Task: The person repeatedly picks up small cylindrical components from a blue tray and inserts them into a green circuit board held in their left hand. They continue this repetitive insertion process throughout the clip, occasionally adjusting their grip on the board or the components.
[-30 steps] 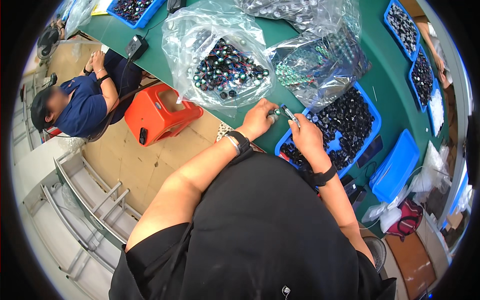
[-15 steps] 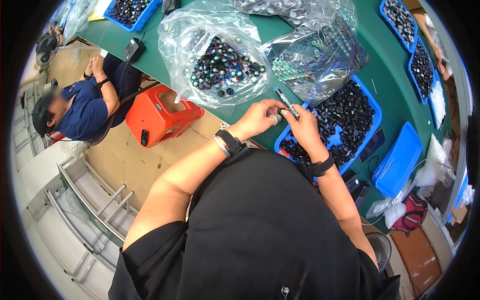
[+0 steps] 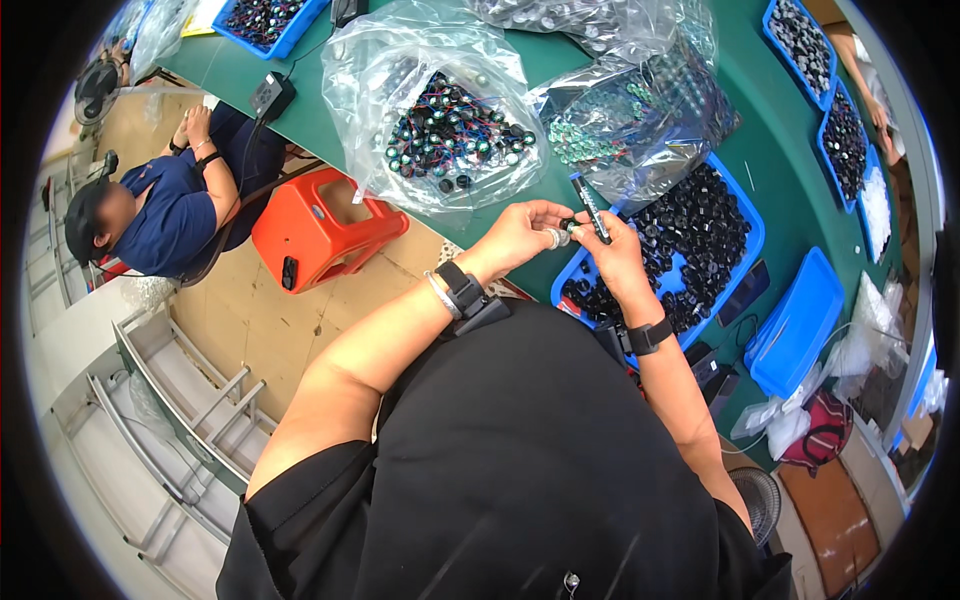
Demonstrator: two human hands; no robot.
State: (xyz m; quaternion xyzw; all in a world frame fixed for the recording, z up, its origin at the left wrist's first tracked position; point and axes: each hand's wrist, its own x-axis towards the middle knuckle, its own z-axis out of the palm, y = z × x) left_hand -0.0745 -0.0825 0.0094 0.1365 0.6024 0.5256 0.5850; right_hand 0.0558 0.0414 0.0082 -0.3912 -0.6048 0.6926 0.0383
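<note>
Looking down on a green table [image 3: 775,165]. Pinching a small dark part [image 3: 568,226] in the left hand [image 3: 518,240], gripping a black marker [image 3: 587,202] in the right hand [image 3: 620,262], close against a blue tray [image 3: 756,228] of black pieces [image 3: 705,222]. Facing a clear bag [image 3: 358,112] of wired parts [image 3: 447,130], with a red stool [image 3: 318,232] to the left.

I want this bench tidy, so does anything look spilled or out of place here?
One small thing: a thin white stick lies loose on the green table, outside any tray, right of the nearest clear bag. No obvious spill; the black parts sit inside their blue tray.
</note>
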